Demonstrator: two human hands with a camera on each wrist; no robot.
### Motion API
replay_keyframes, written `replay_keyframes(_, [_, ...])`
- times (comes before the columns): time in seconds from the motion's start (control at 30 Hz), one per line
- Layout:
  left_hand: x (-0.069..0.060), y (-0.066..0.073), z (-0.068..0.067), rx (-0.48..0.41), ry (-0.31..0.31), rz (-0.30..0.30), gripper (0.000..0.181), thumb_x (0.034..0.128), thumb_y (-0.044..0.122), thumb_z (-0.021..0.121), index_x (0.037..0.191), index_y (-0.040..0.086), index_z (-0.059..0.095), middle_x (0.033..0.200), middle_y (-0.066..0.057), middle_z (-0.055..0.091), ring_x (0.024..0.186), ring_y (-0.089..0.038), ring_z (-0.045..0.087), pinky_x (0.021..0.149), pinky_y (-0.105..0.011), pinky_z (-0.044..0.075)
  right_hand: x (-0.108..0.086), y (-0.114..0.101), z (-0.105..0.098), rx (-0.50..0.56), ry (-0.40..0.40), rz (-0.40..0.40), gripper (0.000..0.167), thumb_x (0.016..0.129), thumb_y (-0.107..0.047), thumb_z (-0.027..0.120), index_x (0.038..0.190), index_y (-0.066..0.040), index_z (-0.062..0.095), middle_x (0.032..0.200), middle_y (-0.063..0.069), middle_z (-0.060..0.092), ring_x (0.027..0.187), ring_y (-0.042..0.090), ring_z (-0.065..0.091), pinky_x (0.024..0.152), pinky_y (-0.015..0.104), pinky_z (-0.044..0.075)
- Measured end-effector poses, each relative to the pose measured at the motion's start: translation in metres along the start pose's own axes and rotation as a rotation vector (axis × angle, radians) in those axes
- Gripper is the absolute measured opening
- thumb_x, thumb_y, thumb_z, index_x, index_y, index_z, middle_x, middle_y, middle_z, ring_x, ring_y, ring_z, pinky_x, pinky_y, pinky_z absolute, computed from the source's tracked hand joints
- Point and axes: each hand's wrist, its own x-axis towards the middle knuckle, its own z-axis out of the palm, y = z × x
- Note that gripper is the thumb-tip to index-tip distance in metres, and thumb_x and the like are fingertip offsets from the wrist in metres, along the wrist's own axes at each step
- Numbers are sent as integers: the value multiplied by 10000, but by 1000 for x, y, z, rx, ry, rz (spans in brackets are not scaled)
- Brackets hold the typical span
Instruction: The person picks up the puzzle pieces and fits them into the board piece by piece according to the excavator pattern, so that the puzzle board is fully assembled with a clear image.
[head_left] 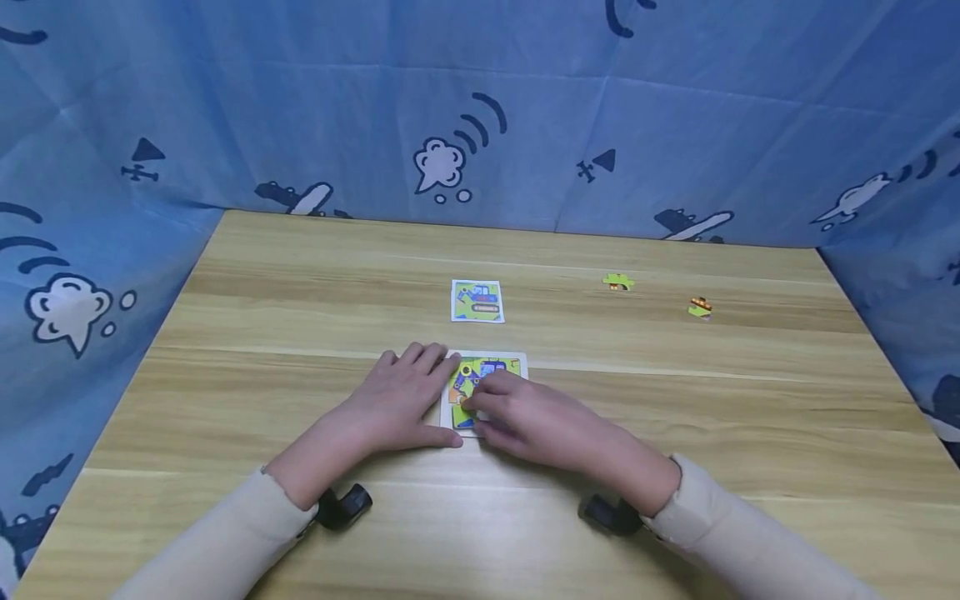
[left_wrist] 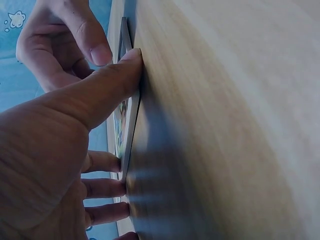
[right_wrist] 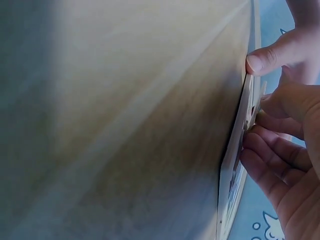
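Note:
A white-rimmed puzzle board [head_left: 446, 421] with a green and blue vehicle picture lies flat on the table. My left hand [head_left: 397, 402] rests at its left side, fingers spread; in the left wrist view, its thumb and fingertips touch the board's edge [left_wrist: 131, 122]. Over the board's right part is my right hand [head_left: 534, 418], fingers bent. Seen from the right wrist, that hand [right_wrist: 287, 150] pinches a small puzzle piece [right_wrist: 263, 89] between thumb and finger, tilted against the board. The hand hides the board's lower right part and most of the piece.
Behind the board lies a square picture card [head_left: 477, 301] of a similar vehicle. Two loose puzzle pieces lie at the back right, one green [head_left: 618, 282] and one multicoloured [head_left: 700, 308]. A blue patterned cloth [head_left: 525, 108] hangs along the table's back and sides.

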Motion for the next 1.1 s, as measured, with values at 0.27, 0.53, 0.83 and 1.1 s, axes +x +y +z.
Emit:
replay_keyframes(0.27, [0, -1, 1, 13, 5, 6, 1053, 843, 684, 759, 1617, 77, 381, 1637, -144, 404, 1469, -344, 406, 1141, -620, 388, 5, -1, 1, -20, 10, -27, 251, 992, -190, 700, 1217, -89, 749, 1158, 17, 698, 1066, 131, 651, 947, 292, 581])
replay_keyframes(0.53, [0, -1, 1, 12, 3, 9, 1052, 848, 686, 752, 1618, 75, 378, 1639, -147, 402, 1471, -349, 403, 1143, -627, 383, 9, -5, 0, -52, -4, -9, 254, 979, -197, 719, 1202, -80, 756, 1129, 27, 685, 1026, 131, 641, 903, 282, 592])
replay_keyframes(0.83, [-1, 0, 0, 7, 4, 9, 1050, 847, 680, 757, 1615, 70, 383, 1632, -143, 406, 1459, -349, 409, 1139, -630, 383, 10, -9, 3, -75, -9, 17, 225, 964, -199, 744, 1157, -85, 762, 1112, 44, 659, 1008, 144, 619, 874, 287, 590])
replay_keyframes(1.1, [0, 0, 0, 13, 10, 6, 1054, 840, 683, 762, 1614, 74, 387, 1631, -139, 412, 1451, -342, 412, 1137, -617, 384, 11, -11, 5, -64, 3, 40, 191, 964, -169, 745, 1142, -108, 777, 1119, 39, 659, 1031, 144, 625, 885, 279, 586])
